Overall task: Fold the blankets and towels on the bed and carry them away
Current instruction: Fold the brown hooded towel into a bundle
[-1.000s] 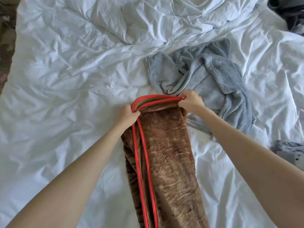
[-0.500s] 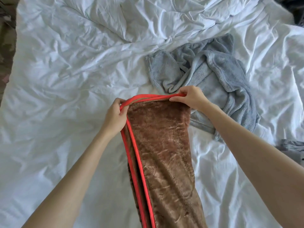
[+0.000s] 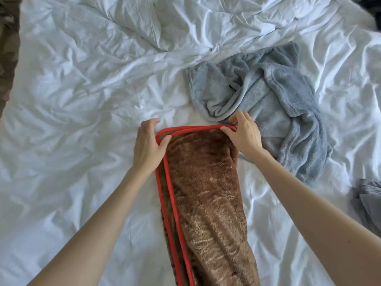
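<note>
A brown plush blanket with red trim (image 3: 206, 203) lies folded lengthwise in a long strip on the white bed (image 3: 82, 120), running from the bottom edge up to the middle. My left hand (image 3: 149, 145) rests at its far left corner, thumb on the red trim, fingers spread on the sheet. At the far right corner my right hand (image 3: 243, 133) pinches the doubled red edge. A crumpled light blue-grey towel (image 3: 278, 100) sits just beyond and right of my right hand.
A rumpled white duvet (image 3: 165, 27) covers the far half of the bed. Folded grey cloth (image 3: 369, 199) lies at the right edge. Dark items show at the top right corner. The floor is visible along the left edge.
The blanket's far edge has been spread wider and laid flat on the bed. My left hand has loosened from a closed grip to a flatter hold at the corner.
</note>
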Demonstrator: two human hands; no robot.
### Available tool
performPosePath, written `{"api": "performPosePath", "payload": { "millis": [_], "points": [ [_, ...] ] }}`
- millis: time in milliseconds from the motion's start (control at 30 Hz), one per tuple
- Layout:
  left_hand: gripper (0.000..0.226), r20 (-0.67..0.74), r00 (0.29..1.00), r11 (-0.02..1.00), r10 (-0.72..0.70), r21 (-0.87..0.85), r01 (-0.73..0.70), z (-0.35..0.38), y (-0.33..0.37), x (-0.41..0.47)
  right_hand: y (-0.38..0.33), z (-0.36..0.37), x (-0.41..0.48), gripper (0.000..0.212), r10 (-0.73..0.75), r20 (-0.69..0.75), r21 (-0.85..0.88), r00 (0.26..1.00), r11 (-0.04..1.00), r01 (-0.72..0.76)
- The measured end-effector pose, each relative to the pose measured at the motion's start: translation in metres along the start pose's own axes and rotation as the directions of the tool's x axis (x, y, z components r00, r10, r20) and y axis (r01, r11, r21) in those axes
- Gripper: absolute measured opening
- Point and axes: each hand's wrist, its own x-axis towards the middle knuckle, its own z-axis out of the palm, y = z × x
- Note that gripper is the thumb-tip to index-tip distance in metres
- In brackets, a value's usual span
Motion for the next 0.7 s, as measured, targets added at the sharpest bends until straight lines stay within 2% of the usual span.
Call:
{"api": "performPosePath", "payload": {
  "millis": [33,67,133,200,300,367,433,500,567,700],
  "points": [
    [0.048,0.091,0.994,0.997,0.066,-0.041,-0.062,0.001,0.000,0.000,0.000,0.002,-0.003,0.039,0.012,0.036,0.022,0.999,1.000,-0.013],
    [0.049,0.225,0.972,0.996,0.064,-0.071,-0.049,0.002,0.001,-0.001,-0.001,0.004,-0.006,0.044,0.016,0.105,0.033,0.994,0.999,-0.020],
    [0.054,0.479,0.876,0.992,-0.056,-0.073,0.103,0.007,0.000,-0.004,-0.001,0.007,-0.010,0.058,0.003,0.284,0.014,0.959,1.000,-0.007],
    [0.061,0.555,0.817,0.979,-0.157,-0.024,0.205,0.012,-0.004,-0.005,-0.001,0.010,-0.010,0.065,0.012,0.414,-0.018,0.910,1.000,-0.005],
    [0.057,0.592,0.777,0.932,-0.214,-0.115,0.344,0.014,-0.001,-0.008,-0.006,0.010,-0.009,0.061,0.056,0.518,-0.035,0.854,0.998,-0.044],
    [0.056,0.583,0.764,0.860,-0.275,-0.206,0.467,0.009,0.007,-0.011,-0.012,0.004,-0.013,0.050,0.054,0.503,-0.024,0.862,0.999,-0.048],
    [0.057,0.569,0.732,0.723,-0.374,-0.315,0.615,-0.004,0.018,-0.011,-0.019,-0.007,-0.018,0.039,0.014,0.435,0.030,0.900,0.999,-0.030],
    [0.046,0.575,0.717,0.659,-0.393,-0.368,0.656,-0.022,0.029,-0.011,-0.025,-0.025,-0.026,0.030,-0.031,0.365,0.128,0.930,0.992,-0.018],
    [0.037,0.597,0.717,0.680,-0.360,-0.358,0.640,-0.044,0.044,-0.012,-0.032,-0.046,-0.037,0.025,-0.063,0.304,0.192,0.951,0.981,0.004],
    [0.043,0.651,0.690,0.790,-0.317,-0.222,0.572,-0.085,0.081,-0.034,-0.048,-0.092,-0.078,0.028,-0.129,0.248,0.178,0.960,0.980,0.086]
  ]
}}
